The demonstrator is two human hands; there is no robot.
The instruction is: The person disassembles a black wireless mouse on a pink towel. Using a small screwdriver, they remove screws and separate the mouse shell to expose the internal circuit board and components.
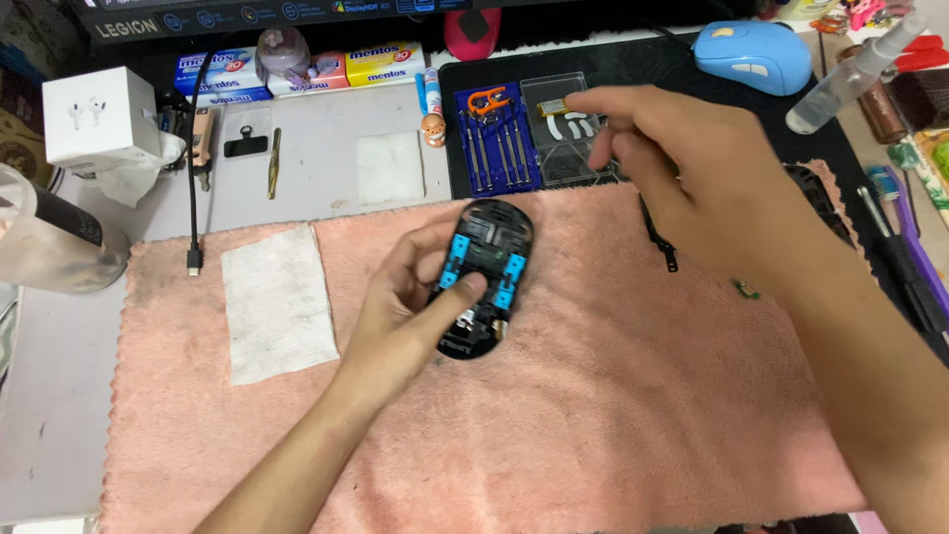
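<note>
Here a pink towel (pixel 593 415) covers most of a grey desk (pixel 316 168), and on it, left of centre, lies an opened black mouse (pixel 484 277) with blue parts showing inside. The left hand (pixel 405 316) holds the mouse from its left side, fingers curled narrowly around the shell and the thumb pressed on the blue parts. The right hand (pixel 692 188) hovers farther off and to the right, fingers loosely spread and holding nothing, the forefinger stretched toward a clear tray (pixel 573 143) with small white pieces in it. Just left of the tray sits a blue screwdriver set (pixel 494 143), both on a black mat (pixel 633 69) at the far side. A blue mouse (pixel 751 54) rests on the mat's far right. A white cloth (pixel 277 302) lies on the towel's left part, with a black cable (pixel 193 198) ending just beyond it. A white box (pixel 99 114) stands at the far left, and flat candy boxes (pixel 306 69) line the far edge under a monitor.
</note>
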